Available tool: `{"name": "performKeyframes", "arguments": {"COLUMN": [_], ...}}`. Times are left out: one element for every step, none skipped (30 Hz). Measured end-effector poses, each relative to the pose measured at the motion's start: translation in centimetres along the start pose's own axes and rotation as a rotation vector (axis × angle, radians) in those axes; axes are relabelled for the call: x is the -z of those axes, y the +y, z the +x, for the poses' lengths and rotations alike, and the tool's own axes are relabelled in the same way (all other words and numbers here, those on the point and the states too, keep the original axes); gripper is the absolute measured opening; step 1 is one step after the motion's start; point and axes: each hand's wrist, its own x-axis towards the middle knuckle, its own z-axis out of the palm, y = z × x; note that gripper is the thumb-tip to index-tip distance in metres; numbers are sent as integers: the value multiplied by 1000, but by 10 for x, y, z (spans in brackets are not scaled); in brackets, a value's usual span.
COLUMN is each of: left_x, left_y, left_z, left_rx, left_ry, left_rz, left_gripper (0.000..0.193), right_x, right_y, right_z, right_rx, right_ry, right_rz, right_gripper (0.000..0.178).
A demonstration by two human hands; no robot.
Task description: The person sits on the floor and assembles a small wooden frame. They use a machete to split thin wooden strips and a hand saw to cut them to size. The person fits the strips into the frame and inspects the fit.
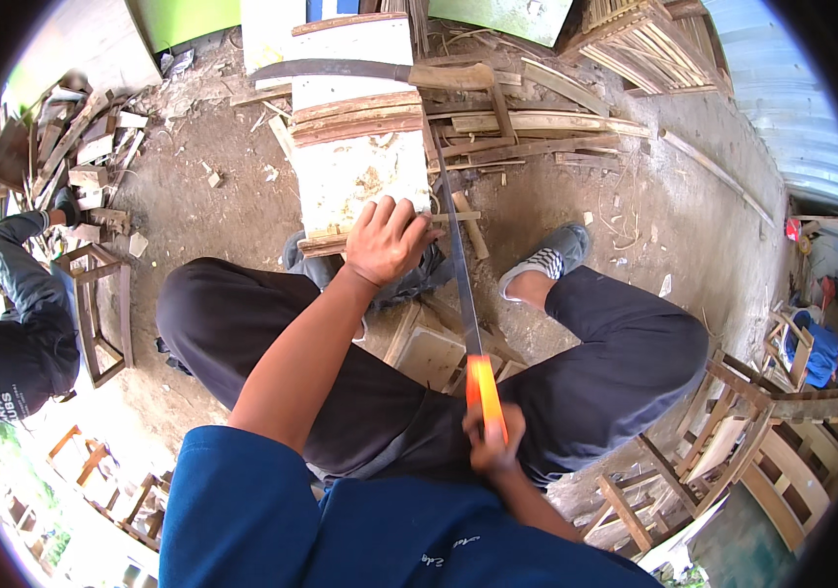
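Observation:
My right hand (492, 441) is wrapped around the orange handle (484, 387) of a hand saw (462, 279). The long blade points away from me, just past the right side of a pale bench top (355, 181). At the bench's near right corner, my left hand (390, 243) is closed, fingers curled down over a thin wooden strip (468, 216). Only the strip's end shows, sticking out to the right where the blade crosses it; the rest is hidden. Farther up the bench lies a machete (341, 69) with a wooden handle, near some wooden slats (355, 118).
Scrap wood (546, 127) lies on the dirt floor beyond the bench. A wood pile (81, 147) and a stool frame (96, 304) are at left, near another person (22, 304). Chair frames (742, 441) stand at lower right. A wooden frame (429, 353) sits between my legs.

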Motion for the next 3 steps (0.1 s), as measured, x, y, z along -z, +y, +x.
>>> {"name": "performKeyframes", "arguments": {"left_x": [0,-1,0], "left_y": [-1,0,-1], "left_z": [-1,-2,-1], "left_rx": [6,13,20], "left_ry": [0,2,-3], "left_rz": [3,9,-17], "left_gripper": [32,32,32], "right_x": [-11,-14,-14], "right_y": [13,19,14], "right_z": [27,50,54], "right_rx": [35,70,28], "right_ry": [22,21,23], "right_rz": [91,104,128], "right_gripper": [67,65,67]}}
